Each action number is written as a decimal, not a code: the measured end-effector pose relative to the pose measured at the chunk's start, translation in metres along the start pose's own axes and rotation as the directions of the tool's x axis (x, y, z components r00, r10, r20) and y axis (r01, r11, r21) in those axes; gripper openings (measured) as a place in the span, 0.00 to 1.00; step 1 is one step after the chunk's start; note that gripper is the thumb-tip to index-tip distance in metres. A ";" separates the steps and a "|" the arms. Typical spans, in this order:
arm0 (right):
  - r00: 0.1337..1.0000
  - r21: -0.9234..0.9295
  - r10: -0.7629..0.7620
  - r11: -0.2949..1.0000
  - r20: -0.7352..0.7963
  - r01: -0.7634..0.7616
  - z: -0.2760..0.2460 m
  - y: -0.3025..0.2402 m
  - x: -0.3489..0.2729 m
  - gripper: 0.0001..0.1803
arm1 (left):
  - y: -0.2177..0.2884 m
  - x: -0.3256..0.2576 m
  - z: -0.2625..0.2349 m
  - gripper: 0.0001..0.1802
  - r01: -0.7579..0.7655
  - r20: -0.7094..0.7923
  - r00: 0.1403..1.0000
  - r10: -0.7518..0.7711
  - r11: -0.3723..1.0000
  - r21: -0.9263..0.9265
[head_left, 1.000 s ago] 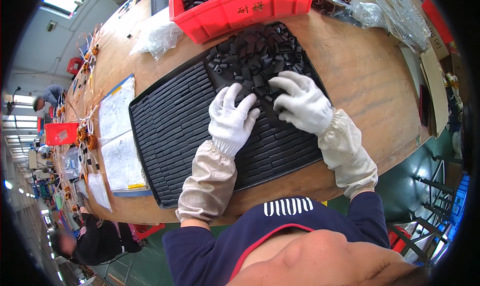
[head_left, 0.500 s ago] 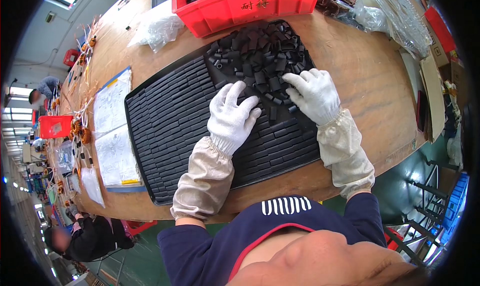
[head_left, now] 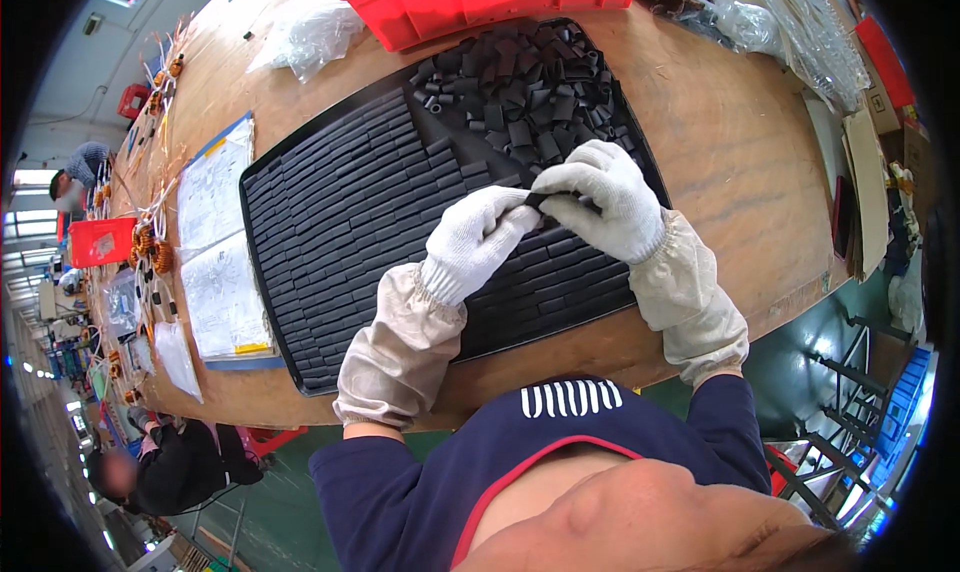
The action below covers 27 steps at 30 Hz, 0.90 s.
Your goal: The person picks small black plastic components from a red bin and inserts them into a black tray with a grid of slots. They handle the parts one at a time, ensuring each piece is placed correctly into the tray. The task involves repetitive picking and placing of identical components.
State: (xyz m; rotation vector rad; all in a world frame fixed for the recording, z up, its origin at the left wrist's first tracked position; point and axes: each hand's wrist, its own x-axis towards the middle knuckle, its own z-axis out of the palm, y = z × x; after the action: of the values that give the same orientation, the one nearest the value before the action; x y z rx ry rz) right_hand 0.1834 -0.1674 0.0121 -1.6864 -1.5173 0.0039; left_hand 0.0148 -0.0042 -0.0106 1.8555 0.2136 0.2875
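A large black tray (head_left: 300,272) lies on the wooden table, most of it filled with neat rows of small black tube pieces. A loose heap of the same black tube pieces (head_left: 520,82) covers its far right corner. My left hand (head_left: 480,237) and my right hand (head_left: 605,197), both in white gloves with beige sleeve covers, meet above the tray's right part. Their fingertips pinch one black tube piece (head_left: 545,198) between them.
A red bin (head_left: 480,2) stands just beyond the tray. Clear plastic bags (head_left: 310,32) lie at the back left and back right. Paper sheets on a blue board (head_left: 215,262) lie left of the tray. Another person sits at lower left (head_left: 170,462).
Both hands lifted off the rows where they lay flat and came together, pinching a black tube piece between their fingertips.
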 end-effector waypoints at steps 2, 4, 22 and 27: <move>0.997 0.012 0.069 0.998 0.026 -0.069 -0.004 -0.004 0.002 0.13 | 0.006 0.000 -0.003 0.12 0.092 -0.034 0.995 -0.090 0.994 0.052; 0.994 -0.264 -0.038 0.962 0.100 0.064 -0.004 0.003 0.000 0.16 | 0.002 -0.002 -0.004 0.11 0.159 -0.110 0.977 -0.183 0.967 -0.198; 0.942 -0.537 0.013 0.824 0.336 0.180 0.011 0.003 -0.015 0.07 | 0.001 0.000 -0.012 0.18 0.208 -0.075 0.974 -0.213 0.976 -0.063; 0.931 -0.489 0.006 0.852 0.364 0.186 0.006 -0.004 -0.012 0.08 | 0.001 0.001 -0.009 0.14 0.131 -0.131 0.982 -0.139 0.989 -0.068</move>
State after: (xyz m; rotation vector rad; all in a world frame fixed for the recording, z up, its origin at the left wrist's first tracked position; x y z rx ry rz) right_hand 0.1742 -0.1746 0.0040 -2.1181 -2.0012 -0.1760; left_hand 0.0135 0.0042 -0.0074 1.7550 0.4185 0.3231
